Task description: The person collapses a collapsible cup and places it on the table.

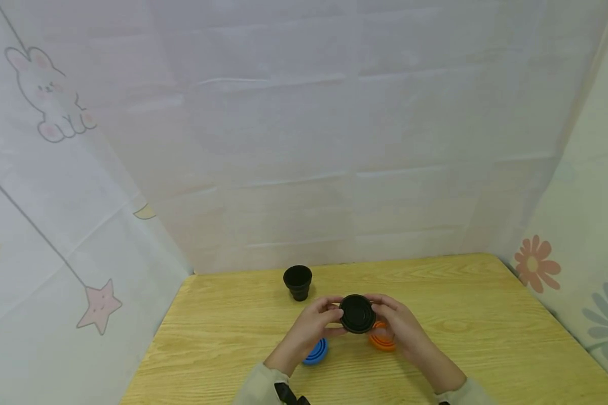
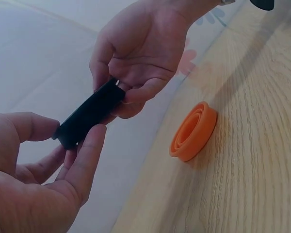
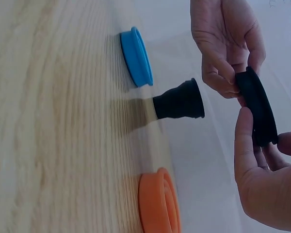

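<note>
Both hands hold a collapsed black collapsible cup (image 1: 357, 314) above the table, its ringed face toward the head camera. My left hand (image 1: 314, 323) pinches its left edge between thumb and fingers. On the opposite edge, my right hand (image 1: 399, 325) grips it the same way. The wrist views show the cup from the side as a thick, flat disc. A collapsed blue cup (image 1: 316, 352) lies on the table near the left wrist. Partly hidden behind the right hand is a collapsed orange cup (image 1: 383, 340), seen whole in the left wrist view.
A second black cup (image 1: 298, 281), pulled out to full height, stands upright toward the back of the wooden table (image 1: 223, 337). Light printed cloth (image 1: 284, 140) hangs behind the table and along its sides.
</note>
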Demonstrator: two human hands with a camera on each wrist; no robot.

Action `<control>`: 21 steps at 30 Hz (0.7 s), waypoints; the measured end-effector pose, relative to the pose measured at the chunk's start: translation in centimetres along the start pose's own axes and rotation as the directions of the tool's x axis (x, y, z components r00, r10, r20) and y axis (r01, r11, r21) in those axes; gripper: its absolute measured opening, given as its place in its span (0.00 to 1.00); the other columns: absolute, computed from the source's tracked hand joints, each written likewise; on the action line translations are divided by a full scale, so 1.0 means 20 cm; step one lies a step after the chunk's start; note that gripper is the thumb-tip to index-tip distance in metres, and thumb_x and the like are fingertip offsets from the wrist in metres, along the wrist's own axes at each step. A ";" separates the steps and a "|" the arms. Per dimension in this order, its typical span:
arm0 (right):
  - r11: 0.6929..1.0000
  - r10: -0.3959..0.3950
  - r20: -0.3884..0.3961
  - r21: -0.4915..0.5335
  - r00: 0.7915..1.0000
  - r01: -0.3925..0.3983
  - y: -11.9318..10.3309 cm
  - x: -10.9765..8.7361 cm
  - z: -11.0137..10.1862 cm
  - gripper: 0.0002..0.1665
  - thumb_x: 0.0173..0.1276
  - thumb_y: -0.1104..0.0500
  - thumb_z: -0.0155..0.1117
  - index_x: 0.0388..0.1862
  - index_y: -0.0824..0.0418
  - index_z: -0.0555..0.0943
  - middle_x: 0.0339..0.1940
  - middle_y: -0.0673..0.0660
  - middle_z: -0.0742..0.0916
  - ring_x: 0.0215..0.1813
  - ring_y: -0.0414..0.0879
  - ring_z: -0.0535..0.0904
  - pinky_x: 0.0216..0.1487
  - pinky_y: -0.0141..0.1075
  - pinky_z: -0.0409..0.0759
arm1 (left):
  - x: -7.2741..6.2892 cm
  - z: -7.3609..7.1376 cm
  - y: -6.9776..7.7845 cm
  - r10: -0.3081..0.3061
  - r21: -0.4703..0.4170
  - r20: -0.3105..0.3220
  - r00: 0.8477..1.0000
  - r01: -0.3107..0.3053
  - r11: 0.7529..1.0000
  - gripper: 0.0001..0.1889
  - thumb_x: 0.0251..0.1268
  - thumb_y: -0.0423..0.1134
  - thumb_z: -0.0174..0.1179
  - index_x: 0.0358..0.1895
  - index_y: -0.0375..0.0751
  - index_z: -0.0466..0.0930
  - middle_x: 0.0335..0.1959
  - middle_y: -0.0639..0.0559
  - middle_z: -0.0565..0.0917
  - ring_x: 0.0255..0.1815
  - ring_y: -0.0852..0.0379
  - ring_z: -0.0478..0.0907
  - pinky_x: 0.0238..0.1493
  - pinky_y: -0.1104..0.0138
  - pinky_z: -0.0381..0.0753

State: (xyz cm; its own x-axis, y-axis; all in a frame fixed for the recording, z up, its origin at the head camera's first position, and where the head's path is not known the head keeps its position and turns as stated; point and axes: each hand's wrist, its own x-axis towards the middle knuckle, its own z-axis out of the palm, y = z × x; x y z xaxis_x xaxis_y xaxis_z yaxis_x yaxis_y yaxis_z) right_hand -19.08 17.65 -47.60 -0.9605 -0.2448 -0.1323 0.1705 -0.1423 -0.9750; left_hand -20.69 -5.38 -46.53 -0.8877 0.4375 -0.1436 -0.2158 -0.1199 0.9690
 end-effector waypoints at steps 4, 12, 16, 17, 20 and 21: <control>0.999 0.018 0.009 -0.031 1.000 -0.018 0.00 0.04 -0.05 0.27 0.82 0.56 0.50 0.74 0.66 0.68 0.63 0.62 0.81 0.56 0.50 0.82 0.53 0.48 0.86 | 0.05 0.01 -0.02 -0.017 -0.002 -0.007 1.000 0.017 1.000 0.20 0.75 0.35 0.57 0.66 0.33 0.71 0.48 0.42 0.75 0.48 0.49 0.79 0.54 0.46 0.83; 0.997 0.034 0.013 -0.070 0.999 -0.033 -0.01 0.13 -0.14 0.26 0.81 0.59 0.49 0.73 0.68 0.69 0.63 0.64 0.81 0.54 0.50 0.82 0.51 0.50 0.86 | 0.16 0.02 -0.04 -0.029 -0.020 -0.014 0.999 0.029 0.999 0.20 0.75 0.34 0.57 0.66 0.35 0.71 0.51 0.37 0.77 0.53 0.41 0.81 0.60 0.40 0.76; 0.997 0.043 0.040 -0.073 0.998 -0.040 0.00 0.18 -0.18 0.26 0.81 0.59 0.48 0.73 0.69 0.68 0.63 0.64 0.81 0.55 0.51 0.83 0.54 0.53 0.85 | 0.21 0.02 -0.06 -0.035 -0.028 -0.023 0.999 0.034 0.999 0.20 0.75 0.33 0.56 0.66 0.34 0.70 0.53 0.36 0.77 0.54 0.40 0.81 0.59 0.40 0.76; 0.997 0.045 0.041 -0.070 0.998 -0.042 0.00 0.19 -0.19 0.26 0.81 0.60 0.48 0.73 0.69 0.68 0.62 0.63 0.82 0.55 0.51 0.83 0.54 0.53 0.84 | 0.22 0.02 -0.06 -0.038 -0.032 -0.026 0.999 0.037 0.999 0.20 0.75 0.33 0.56 0.66 0.34 0.70 0.54 0.36 0.77 0.54 0.41 0.81 0.60 0.40 0.76; 0.997 0.051 0.031 -0.060 0.998 -0.049 0.02 0.22 -0.22 0.26 0.80 0.61 0.48 0.73 0.70 0.68 0.60 0.62 0.82 0.52 0.50 0.83 0.53 0.52 0.85 | 0.26 0.03 -0.07 -0.048 -0.039 -0.038 0.998 0.046 0.998 0.20 0.74 0.33 0.55 0.66 0.34 0.71 0.55 0.36 0.78 0.53 0.42 0.81 0.60 0.40 0.76; 0.997 0.053 0.029 -0.059 0.998 -0.052 0.02 0.24 -0.24 0.26 0.80 0.61 0.48 0.73 0.70 0.68 0.61 0.62 0.82 0.52 0.50 0.83 0.53 0.51 0.85 | 0.28 0.03 -0.08 -0.051 -0.042 -0.043 0.998 0.050 0.998 0.20 0.74 0.33 0.55 0.66 0.34 0.71 0.56 0.36 0.78 0.52 0.43 0.82 0.60 0.41 0.76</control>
State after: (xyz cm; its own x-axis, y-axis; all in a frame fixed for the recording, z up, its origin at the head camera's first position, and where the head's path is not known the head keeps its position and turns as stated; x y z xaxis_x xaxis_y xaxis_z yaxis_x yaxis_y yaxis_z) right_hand -24.59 20.96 -49.49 -0.9432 -0.2801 -0.1789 0.2067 -0.0730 -0.9757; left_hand -25.13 -2.20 -48.73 -0.8919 0.4047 -0.2017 -0.2766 -0.1355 0.9514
